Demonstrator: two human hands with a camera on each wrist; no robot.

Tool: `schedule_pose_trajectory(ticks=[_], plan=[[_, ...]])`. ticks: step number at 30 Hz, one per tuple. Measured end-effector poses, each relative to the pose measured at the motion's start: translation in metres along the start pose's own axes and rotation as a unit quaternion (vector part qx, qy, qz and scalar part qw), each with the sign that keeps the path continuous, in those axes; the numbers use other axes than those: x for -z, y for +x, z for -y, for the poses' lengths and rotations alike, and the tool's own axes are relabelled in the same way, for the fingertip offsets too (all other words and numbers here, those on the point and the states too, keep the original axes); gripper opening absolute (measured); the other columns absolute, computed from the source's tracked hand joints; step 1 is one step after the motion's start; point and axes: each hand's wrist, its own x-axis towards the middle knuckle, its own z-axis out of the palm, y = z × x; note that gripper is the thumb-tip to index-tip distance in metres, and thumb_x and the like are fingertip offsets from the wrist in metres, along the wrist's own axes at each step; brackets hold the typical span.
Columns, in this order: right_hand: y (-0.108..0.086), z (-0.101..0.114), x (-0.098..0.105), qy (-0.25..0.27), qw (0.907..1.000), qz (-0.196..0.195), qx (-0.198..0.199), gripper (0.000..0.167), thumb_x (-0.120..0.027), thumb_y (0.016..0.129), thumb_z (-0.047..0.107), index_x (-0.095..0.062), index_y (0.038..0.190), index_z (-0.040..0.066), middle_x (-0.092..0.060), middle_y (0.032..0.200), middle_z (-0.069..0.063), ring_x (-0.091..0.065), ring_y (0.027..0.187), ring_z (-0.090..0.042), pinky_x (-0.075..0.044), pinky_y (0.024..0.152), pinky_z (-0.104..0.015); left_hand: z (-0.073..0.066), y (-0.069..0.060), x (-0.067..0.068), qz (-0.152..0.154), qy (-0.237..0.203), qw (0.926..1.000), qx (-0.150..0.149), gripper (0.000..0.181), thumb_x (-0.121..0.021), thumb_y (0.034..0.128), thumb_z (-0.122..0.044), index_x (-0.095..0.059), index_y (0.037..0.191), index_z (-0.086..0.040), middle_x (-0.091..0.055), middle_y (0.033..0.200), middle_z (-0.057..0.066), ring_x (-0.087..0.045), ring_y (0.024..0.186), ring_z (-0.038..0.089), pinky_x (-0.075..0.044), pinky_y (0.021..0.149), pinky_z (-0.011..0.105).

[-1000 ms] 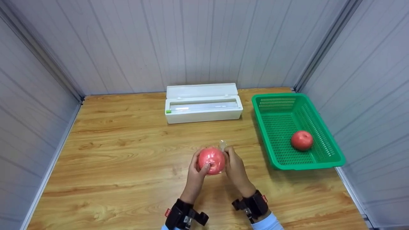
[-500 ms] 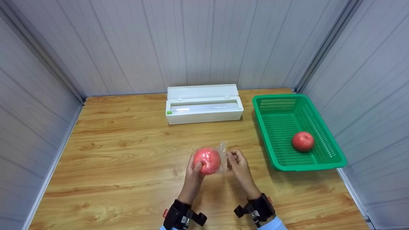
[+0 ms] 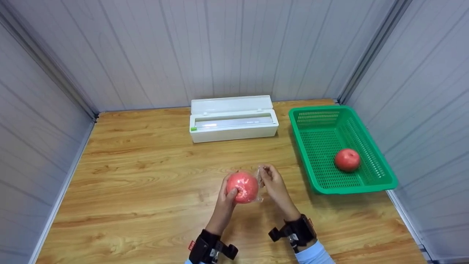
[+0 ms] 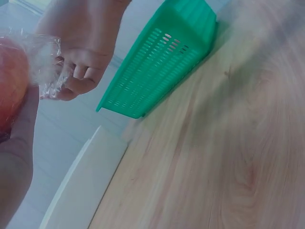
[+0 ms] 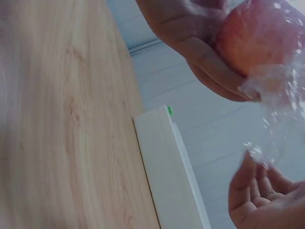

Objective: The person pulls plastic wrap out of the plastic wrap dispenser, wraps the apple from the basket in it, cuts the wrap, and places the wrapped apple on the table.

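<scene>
Wood-grain table (image 3: 139, 176) filling the lower frame, pale panelled wall (image 3: 234, 51) across the top, more panels down both sides. Left hand (image 3: 223, 200), lower centre: curled round the apple (image 3: 243, 187), thumb across its front. Right hand (image 3: 275, 185), just right of it: fingertips pinching clear film (image 4: 46, 59) that sticks out from the apple's right side. Apple is held up off the table, shiny, film clinging to it; left wrist view has the loose part crumpled between apple and right hand.

Change: half a second ago the film stood out as a wider strip right of the apple; now it's narrower and bunched, right fingertips a bit higher in frame, apple slightly further right. Reads as the loose edge being gathered or tugged; that side doesn't look laid flat yet.

Outward: black wrist straps (image 3: 302, 231) and light blue sleeves (image 3: 316, 253) at bottom edge. White box (image 3: 234, 135) upper centre, near the back wall, lid (image 3: 231, 105) up, green tab (image 3: 193, 128) at its left end. Green basket (image 3: 359, 189) at right, second apple (image 3: 347, 160) inside, toward its lower right. Basket and box haven't visibly shifted on the table.
</scene>
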Motion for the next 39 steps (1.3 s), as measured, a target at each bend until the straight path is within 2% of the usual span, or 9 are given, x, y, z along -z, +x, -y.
schedule_pose_trajectory(ticks=[3,8,15,23,28,31,33,36,39], plan=[[-0.001,-0.001,-0.004,-0.001,0.9999,-0.006,0.014,0.025,-0.051,0.096,0.015,-0.052,0.106,-0.008,-0.056,0.093,-0.007,-0.051,0.078,-0.007,-0.046,0.069,-0.017,0.002,0.001,0.000,0.006,0.036,0.9993,-0.003,0.064,-0.049,0.0881,-0.037,-0.024,0.144,-0.019,-0.030,0.146,0.017,-0.041,0.129,0.032,-0.039,0.104,0.043],[-0.001,-0.002,-0.007,0.001,0.9998,-0.013,0.017,0.023,-0.053,0.094,0.012,-0.052,0.104,-0.008,-0.057,0.097,-0.010,-0.053,0.086,-0.008,-0.046,0.079,-0.018,0.004,0.000,0.001,-0.009,0.071,0.9974,0.004,0.058,-0.051,0.0875,-0.035,-0.029,0.139,-0.018,-0.039,0.141,0.017,-0.043,0.128,0.030,-0.036,0.106,0.046],[0.000,-0.005,-0.007,0.020,0.9990,-0.039,-0.004,0.028,-0.057,0.092,0.010,-0.044,0.111,-0.007,-0.055,0.095,-0.008,-0.052,0.086,-0.008,-0.047,0.078,-0.017,0.003,0.000,0.001,-0.014,0.056,0.9983,0.003,0.056,-0.055,0.0867,-0.029,-0.033,0.134,-0.009,-0.042,0.138,0.017,-0.043,0.129,0.028,-0.039,0.106,0.039],[0.001,-0.006,-0.007,-0.053,0.9964,-0.057,0.034,0.014,-0.064,0.086,0.010,-0.062,0.095,-0.001,-0.056,0.090,-0.009,-0.048,0.079,-0.013,-0.042,0.072,-0.023,0.001,0.000,0.003,-0.031,0.036,0.9986,0.023,0.064,-0.063,0.0827,-0.022,-0.037,0.139,-0.009,-0.035,0.146,0.015,-0.037,0.135,0.030,-0.037,0.107,0.039],[0.000,-0.009,-0.007,-0.052,0.9967,-0.039,0.048,0.012,-0.061,0.088,0.006,-0.066,0.095,-0.002,-0.064,0.093,-0.012,-0.055,0.081,-0.010,-0.048,0.074,-0.021,-0.001,0.000,0.002,-0.039,0.033,0.9983,0.029,0.067,-0.064,0.0826,-0.024,-0.036,0.142,-0.010,-0.033,0.147,0.016,-0.038,0.134,0.030,-0.038,0.107,0.038],[-0.003,-0.010,-0.007,-0.036,0.9983,-0.024,0.038,0.018,-0.056,0.092,0.010,-0.066,0.098,-0.005,-0.064,0.088,-0.015,-0.056,0.074,-0.006,-0.048,0.068,-0.018,-0.001,0.001,0.003,-0.041,0.037,0.9984,0.014,0.065,-0.061,0.0844,-0.024,-0.035,0.142,-0.008,-0.034,0.146,0.018,-0.038,0.134,0.031,-0.038,0.107,0.039],[-0.005,-0.009,-0.007,-0.027,0.9991,-0.012,0.030,0.027,-0.050,0.096,0.015,-0.065,0.102,-0.006,-0.066,0.092,-0.017,-0.058,0.076,-0.004,-0.049,0.069,-0.017,0.000,0.001,0.003,-0.045,0.044,0.9980,0.006,0.064,-0.058,0.0856,-0.024,-0.034,0.143,-0.008,-0.035,0.146,0.019,-0.038,0.133,0.032,-0.037,0.108,0.041],[-0.008,-0.008,-0.007,-0.022,0.9991,0.007,0.034,0.036,-0.042,0.100,0.021,-0.061,0.109,-0.008,-0.065,0.101,-0.022,-0.063,0.087,-0.010,-0.052,0.078,-0.020,0.001,0.002,0.005,-0.052,0.050,0.9974,0.006,0.063,-0.056,0.0879,-0.024,-0.032,0.144,-0.010,-0.035,0.146,0.019,-0.037,0.134,0.033,-0.034,0.109,0.044],[-0.011,-0.007,-0.006,-0.025,0.9978,0.030,0.055,0.034,-0.043,0.100,0.021,-0.058,0.116,-0.005,-0.061,0.115,-0.021,-0.059,0.109,-0.022,-0.049,0.095,-0.031,0.003,0.002,0.006,-0.057,0.053,0.9969,0.009,0.063,-0.055,0.0895,-0.025,-0.030,0.145,-0.013,-0.032,0.148,0.017,-0.035,0.136,0.032,-0.033,0.110,0.044]])
